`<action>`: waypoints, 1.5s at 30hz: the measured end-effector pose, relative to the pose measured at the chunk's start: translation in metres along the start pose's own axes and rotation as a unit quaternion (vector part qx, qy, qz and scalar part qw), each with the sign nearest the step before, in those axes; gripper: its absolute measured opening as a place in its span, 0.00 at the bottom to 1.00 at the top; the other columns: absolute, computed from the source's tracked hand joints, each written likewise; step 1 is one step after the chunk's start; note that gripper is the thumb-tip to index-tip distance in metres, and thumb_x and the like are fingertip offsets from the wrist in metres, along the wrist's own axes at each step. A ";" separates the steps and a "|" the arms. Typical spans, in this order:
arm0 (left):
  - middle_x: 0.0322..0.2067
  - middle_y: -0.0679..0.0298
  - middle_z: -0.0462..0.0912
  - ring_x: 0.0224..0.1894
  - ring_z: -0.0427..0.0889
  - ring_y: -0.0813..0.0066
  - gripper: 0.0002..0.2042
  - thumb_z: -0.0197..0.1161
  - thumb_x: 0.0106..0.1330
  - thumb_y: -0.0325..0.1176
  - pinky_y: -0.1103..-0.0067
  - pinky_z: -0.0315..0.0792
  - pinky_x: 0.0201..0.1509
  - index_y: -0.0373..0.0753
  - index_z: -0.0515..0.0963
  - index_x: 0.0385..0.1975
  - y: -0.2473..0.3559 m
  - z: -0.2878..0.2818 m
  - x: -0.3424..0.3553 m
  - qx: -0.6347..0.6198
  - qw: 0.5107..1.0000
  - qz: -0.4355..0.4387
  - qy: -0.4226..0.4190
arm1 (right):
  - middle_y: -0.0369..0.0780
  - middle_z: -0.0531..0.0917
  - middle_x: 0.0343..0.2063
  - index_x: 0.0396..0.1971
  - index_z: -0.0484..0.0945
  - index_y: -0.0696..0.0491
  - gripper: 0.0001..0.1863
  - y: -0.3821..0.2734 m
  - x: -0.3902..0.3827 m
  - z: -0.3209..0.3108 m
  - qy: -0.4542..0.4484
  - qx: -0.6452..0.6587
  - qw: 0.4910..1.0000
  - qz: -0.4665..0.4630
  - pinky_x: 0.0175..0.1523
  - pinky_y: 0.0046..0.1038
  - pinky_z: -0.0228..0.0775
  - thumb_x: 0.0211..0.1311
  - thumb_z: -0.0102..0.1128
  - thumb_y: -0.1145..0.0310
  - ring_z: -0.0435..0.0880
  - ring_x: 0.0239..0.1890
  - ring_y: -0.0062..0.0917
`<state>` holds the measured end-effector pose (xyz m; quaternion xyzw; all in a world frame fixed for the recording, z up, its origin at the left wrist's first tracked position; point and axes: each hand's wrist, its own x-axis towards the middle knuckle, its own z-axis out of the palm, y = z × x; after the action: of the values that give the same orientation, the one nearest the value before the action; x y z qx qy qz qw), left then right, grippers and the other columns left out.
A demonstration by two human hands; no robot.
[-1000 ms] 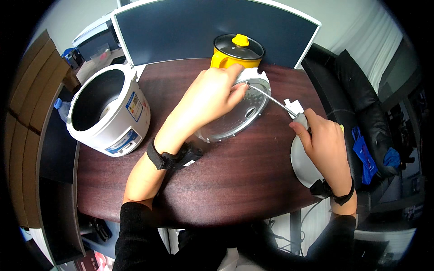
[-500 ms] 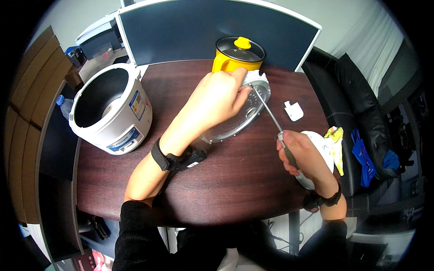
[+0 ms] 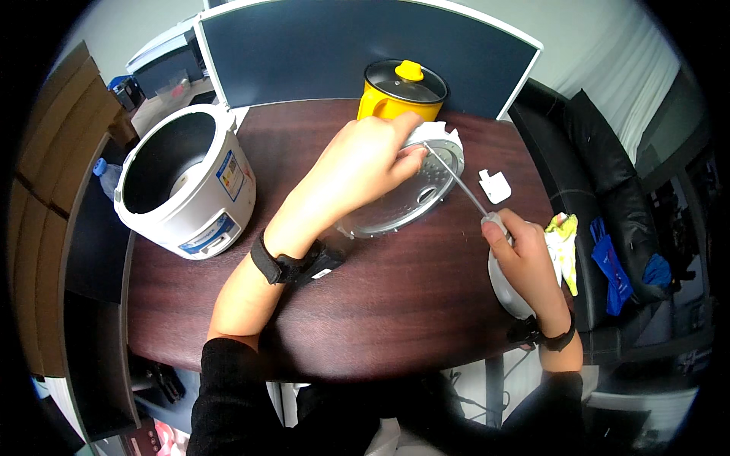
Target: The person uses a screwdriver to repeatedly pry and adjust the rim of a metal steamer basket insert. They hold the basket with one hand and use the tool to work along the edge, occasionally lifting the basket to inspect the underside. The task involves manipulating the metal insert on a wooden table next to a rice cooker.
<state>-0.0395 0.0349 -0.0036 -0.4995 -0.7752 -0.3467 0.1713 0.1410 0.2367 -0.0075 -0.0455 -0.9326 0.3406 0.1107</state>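
My left hand (image 3: 363,159) is closed on the upper rim of a round rice cooker lid (image 3: 399,209). The lid tilts above the table, its metal inner side with small holes facing right. My right hand (image 3: 525,258) grips the handle of a screwdriver (image 3: 461,182), whose shaft slants up and left. Its tip meets the lid's inner side beside my left thumb; whether a screw sits there is too small to tell. Left of my arm stands the white rice cooker body (image 3: 242,194), uncovered, with a dark inside.
Behind the lid stands a yellow pot (image 3: 372,102) with a glass cover. A small white plastic piece (image 3: 496,187) lies right of the lid. Under my right hand is a white rounded part (image 3: 506,289), with a yellow-white cloth (image 3: 566,247) beside it. A dark partition (image 3: 365,53) closes the back.
The lid has shifted slightly right and turned a little. My right hand has moved right, its fingers changing their hold on the screwdriver handle. The shaft now lies at a lower slant.
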 end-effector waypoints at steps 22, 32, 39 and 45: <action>0.24 0.47 0.80 0.28 0.82 0.48 0.14 0.64 0.64 0.34 0.63 0.74 0.32 0.31 0.72 0.42 0.003 0.007 -0.003 0.062 0.998 0.016 0.024 | 0.31 0.69 0.14 0.33 0.71 0.55 0.24 0.004 0.003 -0.003 -0.217 0.359 0.893 0.162 0.14 0.16 0.53 0.77 0.40 0.48 0.63 0.10 0.14; 0.29 0.44 0.82 0.31 0.83 0.47 0.16 0.63 0.64 0.34 0.65 0.75 0.36 0.31 0.75 0.48 -0.001 -0.002 0.000 0.009 1.000 0.009 -0.001 | 0.32 0.72 0.15 0.31 0.73 0.55 0.24 -0.001 -0.001 0.005 -0.172 0.326 0.915 0.168 0.16 0.20 0.56 0.76 0.42 0.48 0.68 0.11 0.16; 0.28 0.45 0.81 0.30 0.83 0.49 0.16 0.63 0.64 0.34 0.65 0.75 0.36 0.31 0.75 0.48 -0.001 0.002 -0.001 0.007 1.000 0.023 0.000 | 0.50 0.80 0.18 0.30 0.77 0.59 0.17 -0.013 -0.003 -0.009 0.083 -0.202 0.971 -0.101 0.25 0.38 0.70 0.64 0.63 0.58 0.82 0.21 0.44; 0.26 0.46 0.81 0.29 0.83 0.49 0.16 0.64 0.64 0.33 0.65 0.74 0.34 0.31 0.75 0.47 0.001 0.001 -0.001 0.006 1.000 0.030 0.004 | 0.49 0.80 0.18 0.29 0.79 0.59 0.17 -0.011 0.002 -0.015 0.047 -0.203 0.975 -0.079 0.27 0.38 0.70 0.66 0.60 0.58 0.79 0.20 0.46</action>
<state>-0.0376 0.0352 -0.0046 -0.5202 -0.7610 -0.3389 0.1881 0.1421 0.2385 0.0111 -0.0094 -0.9766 0.1319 0.1694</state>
